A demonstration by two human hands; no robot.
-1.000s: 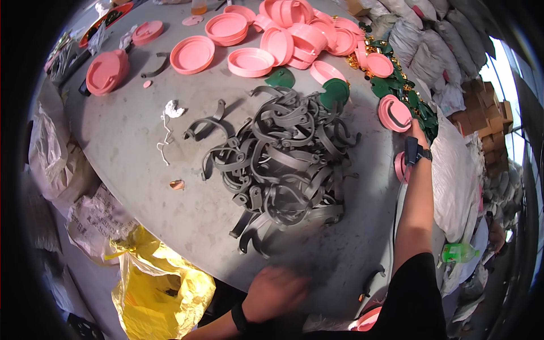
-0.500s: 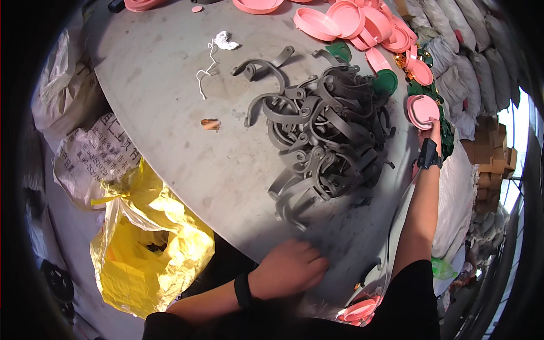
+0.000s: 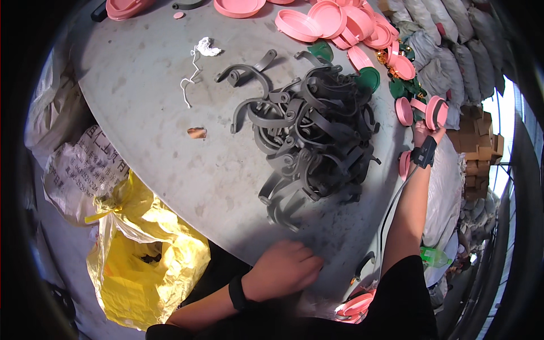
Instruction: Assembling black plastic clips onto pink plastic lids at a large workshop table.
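Observation:
At the right edge of the grey table, my right hand (image 3: 429, 134) is closed on a pink round plastic lid (image 3: 435, 112). A dark curved strip shows against that lid's face. Close by on the left is another pink disc (image 3: 403, 111), with a pink bar between the two; whether they are joined, I cannot tell. One more pink disc (image 3: 404, 165) is just below my wrist. My left hand (image 3: 286, 268) rests curled at the near table edge, its inner side hidden. Beyond it lies a heap of dark grey curved plastic handles (image 3: 317, 133).
Pink round lids (image 3: 326, 20) and green pieces (image 3: 368, 80) cover the far right of the table (image 3: 164, 147). White string (image 3: 195, 65) and a brown scrap (image 3: 197, 132) lie left of the heap. A yellow bag (image 3: 136, 272) stands at left. Sacks (image 3: 470, 62) are stacked at right.
The pink pieces at my right hand, stacked together before, now show as separate discs. My left hand stays curled in nearly the same place. The whole view has shifted slightly.

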